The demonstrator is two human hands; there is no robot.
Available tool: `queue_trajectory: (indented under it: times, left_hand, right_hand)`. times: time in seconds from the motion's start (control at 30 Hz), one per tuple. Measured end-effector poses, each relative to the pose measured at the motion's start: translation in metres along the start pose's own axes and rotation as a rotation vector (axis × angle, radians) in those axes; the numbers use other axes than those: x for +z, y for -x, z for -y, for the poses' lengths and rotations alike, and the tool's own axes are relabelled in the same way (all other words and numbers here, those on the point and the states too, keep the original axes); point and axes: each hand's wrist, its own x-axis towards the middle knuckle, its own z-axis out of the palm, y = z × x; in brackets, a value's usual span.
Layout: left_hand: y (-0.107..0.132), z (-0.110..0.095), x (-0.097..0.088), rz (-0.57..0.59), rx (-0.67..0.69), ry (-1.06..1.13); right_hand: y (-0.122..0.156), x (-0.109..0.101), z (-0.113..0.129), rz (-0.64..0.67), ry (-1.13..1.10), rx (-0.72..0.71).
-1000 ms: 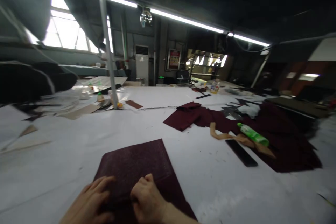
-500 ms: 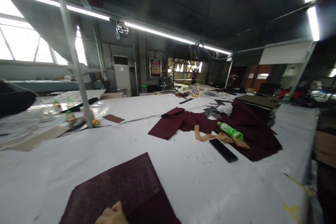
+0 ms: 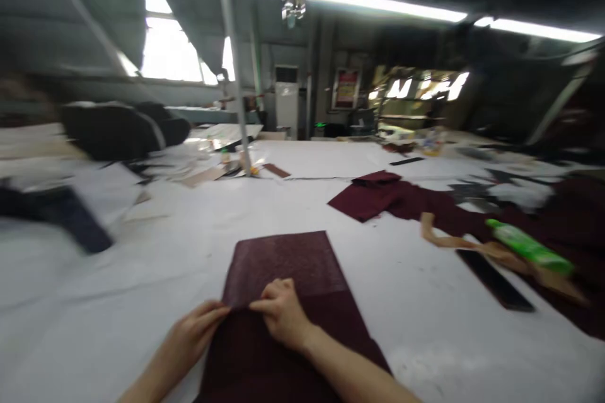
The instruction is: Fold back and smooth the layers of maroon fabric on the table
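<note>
A flat maroon fabric piece (image 3: 288, 261) lies on the white table (image 3: 155, 277) right in front of me, over a darker maroon piece (image 3: 255, 359) nearer to me. My left hand (image 3: 196, 330) pinches the near edge of the upper piece with its fingertips. My right hand (image 3: 282, 313) is closed on the same edge just beside it, knuckles up. Both hands meet at the near left part of the fabric.
More maroon cloth (image 3: 392, 198) lies in a heap to the right, with a green bottle (image 3: 527, 245), a tan strip (image 3: 454, 240) and a black phone-like slab (image 3: 494, 278). A metal pole (image 3: 234, 82) rises from the table behind paper scraps. Dark bundles (image 3: 118, 129) sit at the left.
The view swung right and back to the left and down. Both hands are in sight again, now pinching the fabric's near edge instead of resting flat on it.
</note>
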Motion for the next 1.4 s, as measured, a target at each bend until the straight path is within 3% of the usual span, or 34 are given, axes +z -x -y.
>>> queue_trajectory:
  times: [0.13, 0.23, 0.53, 0.97, 1.17, 1.27, 1.33, 1.4]
  left_hand:
    - [0.02, 0.01, -0.008, 0.022, 0.028, -0.025]
    - [0.021, 0.017, -0.004, 0.023, 0.026, -0.074]
    - [0.027, 0.015, 0.002, -0.006, 0.204, -0.213]
    - [0.024, 0.008, -0.003, 0.084, 0.222, -0.326]
    - [0.023, -0.003, -0.031, 0.204, 0.182, -0.399]
    - [0.016, -0.013, -0.047, 0.209, 0.11, -0.428]
    - [0.006, -0.025, -0.05, 0.23, 0.03, -0.414]
    - [-0.004, -0.038, -0.046, 0.328, -0.062, -0.365]
  right_hand:
    - [-0.007, 0.0, -0.003, 0.026, -0.175, -0.042]
    - [-0.008, 0.004, -0.007, 0.039, -0.116, -0.091]
    - [-0.004, -0.001, 0.001, 0.059, 0.0, -0.118]
    - [-0.005, -0.002, 0.003, 0.072, 0.01, -0.136]
    - [-0.003, -0.003, 0.004, 0.072, 0.024, -0.141]
    - [-0.002, -0.001, 0.003, 0.073, 0.005, -0.145]
    - [-0.004, 0.0, 0.002, 0.082, -0.014, -0.149]
    - [-0.006, -0.001, 0.002, 0.081, -0.018, -0.144]
